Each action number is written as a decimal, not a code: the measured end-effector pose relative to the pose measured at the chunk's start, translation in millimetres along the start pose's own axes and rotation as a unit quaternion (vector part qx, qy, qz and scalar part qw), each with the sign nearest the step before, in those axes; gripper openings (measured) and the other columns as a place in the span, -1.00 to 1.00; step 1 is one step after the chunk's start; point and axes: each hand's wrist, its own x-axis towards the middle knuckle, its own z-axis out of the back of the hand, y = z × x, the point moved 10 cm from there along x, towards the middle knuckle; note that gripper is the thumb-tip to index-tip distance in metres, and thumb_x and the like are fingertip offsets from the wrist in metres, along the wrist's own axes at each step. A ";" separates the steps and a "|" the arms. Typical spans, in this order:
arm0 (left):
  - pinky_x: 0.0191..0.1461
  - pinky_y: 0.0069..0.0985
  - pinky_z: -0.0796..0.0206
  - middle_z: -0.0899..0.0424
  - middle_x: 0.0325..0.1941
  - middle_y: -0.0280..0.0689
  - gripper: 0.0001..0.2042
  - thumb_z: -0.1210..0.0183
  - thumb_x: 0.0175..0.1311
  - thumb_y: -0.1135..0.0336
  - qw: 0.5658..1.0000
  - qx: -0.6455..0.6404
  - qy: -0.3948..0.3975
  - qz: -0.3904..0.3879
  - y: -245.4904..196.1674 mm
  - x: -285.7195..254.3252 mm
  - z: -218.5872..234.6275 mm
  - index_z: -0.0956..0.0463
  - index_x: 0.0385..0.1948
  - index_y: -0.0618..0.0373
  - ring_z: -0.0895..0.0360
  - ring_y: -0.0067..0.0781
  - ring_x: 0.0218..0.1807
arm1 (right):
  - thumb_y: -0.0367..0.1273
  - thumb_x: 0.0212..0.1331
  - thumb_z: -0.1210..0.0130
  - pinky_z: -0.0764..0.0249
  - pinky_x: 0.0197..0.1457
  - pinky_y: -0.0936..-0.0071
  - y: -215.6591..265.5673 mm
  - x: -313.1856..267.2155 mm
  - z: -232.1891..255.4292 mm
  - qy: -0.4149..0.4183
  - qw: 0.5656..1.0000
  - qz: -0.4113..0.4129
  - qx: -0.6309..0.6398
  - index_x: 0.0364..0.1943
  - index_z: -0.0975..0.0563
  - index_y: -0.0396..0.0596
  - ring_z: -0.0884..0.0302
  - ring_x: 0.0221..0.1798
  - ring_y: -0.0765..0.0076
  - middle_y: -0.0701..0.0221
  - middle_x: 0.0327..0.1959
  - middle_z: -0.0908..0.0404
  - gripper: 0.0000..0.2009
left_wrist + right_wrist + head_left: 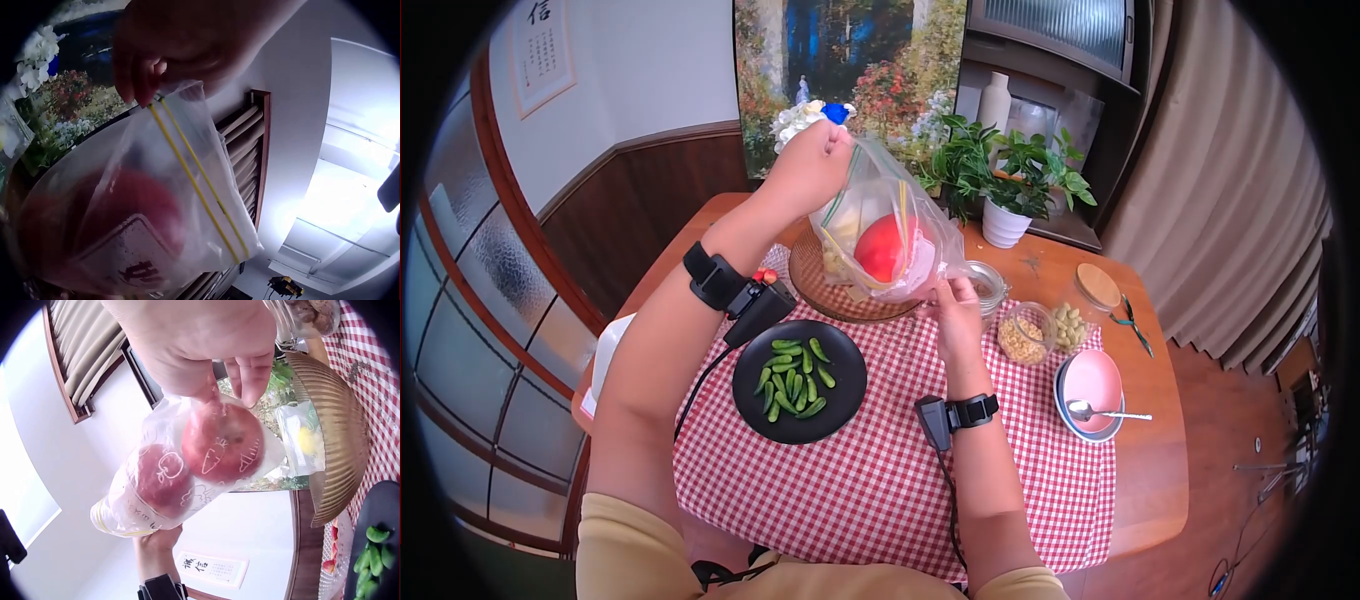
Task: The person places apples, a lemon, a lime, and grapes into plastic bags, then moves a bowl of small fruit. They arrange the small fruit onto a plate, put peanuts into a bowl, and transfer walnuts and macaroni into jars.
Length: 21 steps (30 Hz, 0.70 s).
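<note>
A clear zip bag (865, 190) hangs between both hands above the back of the table. Inside it are two red round fruits (225, 440), and white line drawings show on the plastic. My left hand (812, 168) pinches the bag's upper corner, right at the yellow zip strip (187, 169) in the left wrist view. Lower down, my right hand (958, 318) pinches the bag's bottom corner between thumb and fingers, close beside one fruit. Beneath the bag, a brown ribbed glass bowl (803, 272) stands on the table, partly hidden.
A black plate (845, 420) of small green vegetables lies on a checked cloth (880, 480). To the right stand a jar of yellow kernels (1022, 338), stacked bowls (1090, 372) with a spoon, and a wooden-lidded jar (1097, 287). A potted plant (1005, 225) is behind.
</note>
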 end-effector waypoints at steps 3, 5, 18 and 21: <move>-0.34 -0.39 -0.39 -0.58 -0.46 -0.27 -0.81 -0.01 0.30 0.32 0.985 -0.108 0.040 0.125 48.5 0.4 -18.2 -0.46 -0.28 0.29 -0.56 -0.41 -0.46 | -0.33 0.34 -0.01 -0.39 -0.52 0.71 19.1 -1.8 6.3 -0.010 0.999 0.041 -0.003 -0.25 -0.48 -0.07 -0.47 -0.46 0.66 0.52 -0.43 -0.55 -0.88; -0.37 -0.42 -0.38 -0.59 -0.45 -0.29 -0.81 -0.03 0.30 0.32 0.971 -0.145 0.060 0.183 85.6 -2.2 -32.1 -0.48 -0.26 0.29 -0.55 -0.46 -0.48 | -0.33 0.33 -0.03 -0.28 -0.56 0.73 30.5 -2.4 10.4 -0.016 0.999 0.040 0.004 -0.33 -0.49 -0.06 -0.38 -0.54 0.72 0.57 -0.51 -0.52 -0.87; 0.06 -0.41 -0.36 -0.58 -0.12 -0.30 -0.68 -0.07 0.33 0.13 0.886 -0.192 0.145 0.397 198.5 -94.2 -104.0 -0.49 -0.09 0.21 -0.48 -0.43 0.01 | -0.33 0.32 -0.03 -0.47 -0.57 0.68 13.9 -7.9 9.4 -0.024 0.975 -0.127 0.183 -0.35 -0.45 -0.07 -0.57 -0.57 0.48 0.34 -0.53 -0.62 -0.86; 0.04 -0.43 -0.34 -0.58 -0.15 -0.33 -0.67 -0.06 0.34 0.09 0.951 -0.158 0.093 0.249 164.4 -86.6 -94.3 -0.50 -0.11 0.18 -0.48 -0.43 0.01 | -0.34 0.33 0.00 -0.61 -0.43 0.60 5.9 -11.8 -4.8 0.001 0.949 -0.171 0.266 -0.32 -0.44 -0.12 -0.67 -0.42 0.35 0.19 -0.40 -0.67 -0.85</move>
